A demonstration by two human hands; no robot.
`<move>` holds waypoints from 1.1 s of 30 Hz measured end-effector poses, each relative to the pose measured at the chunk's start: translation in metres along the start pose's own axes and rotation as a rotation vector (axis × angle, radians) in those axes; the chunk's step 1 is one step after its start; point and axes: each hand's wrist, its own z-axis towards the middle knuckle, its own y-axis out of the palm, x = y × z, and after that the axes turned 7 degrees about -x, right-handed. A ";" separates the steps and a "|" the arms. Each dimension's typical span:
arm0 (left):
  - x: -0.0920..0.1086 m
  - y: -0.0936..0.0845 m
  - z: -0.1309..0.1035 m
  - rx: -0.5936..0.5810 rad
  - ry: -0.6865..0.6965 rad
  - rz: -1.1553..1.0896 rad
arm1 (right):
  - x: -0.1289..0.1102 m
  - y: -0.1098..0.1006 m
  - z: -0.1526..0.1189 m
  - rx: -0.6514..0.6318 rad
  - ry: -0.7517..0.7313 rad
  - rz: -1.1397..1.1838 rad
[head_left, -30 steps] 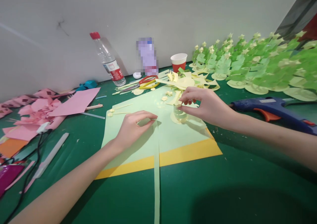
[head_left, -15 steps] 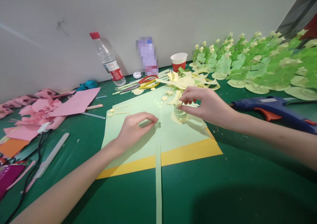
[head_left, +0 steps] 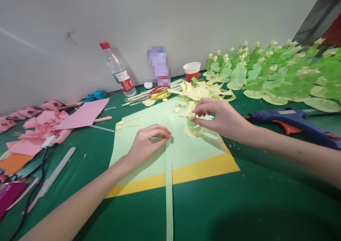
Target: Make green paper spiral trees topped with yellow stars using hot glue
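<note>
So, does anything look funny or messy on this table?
Yes: the purple thing by the wall shows as blocky squares, so its details can't be made out. Paper scraps also lie in a jumbled heap in front of the cup, which stands upright.

A paper strip [head_left: 169,194] runs over the sheet [head_left: 202,148], a glue gun [head_left: 283,115] right, a cup [head_left: 192,76] behind.

A pale streak of light [head_left: 22,39] marks the grey wall [head_left: 181,17] behind the green tabletop [head_left: 197,205].
</note>
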 end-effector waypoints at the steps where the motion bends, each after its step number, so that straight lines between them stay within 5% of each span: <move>1: 0.000 0.000 0.000 0.003 -0.004 -0.003 | 0.000 0.000 0.000 -0.002 0.000 -0.002; 24: 0.006 -0.004 0.002 0.098 -0.104 -0.009 | 0.001 0.001 0.000 -0.011 -0.012 0.013; 33: 0.008 -0.003 0.002 0.147 -0.256 -0.163 | 0.001 0.001 0.000 0.000 -0.019 0.025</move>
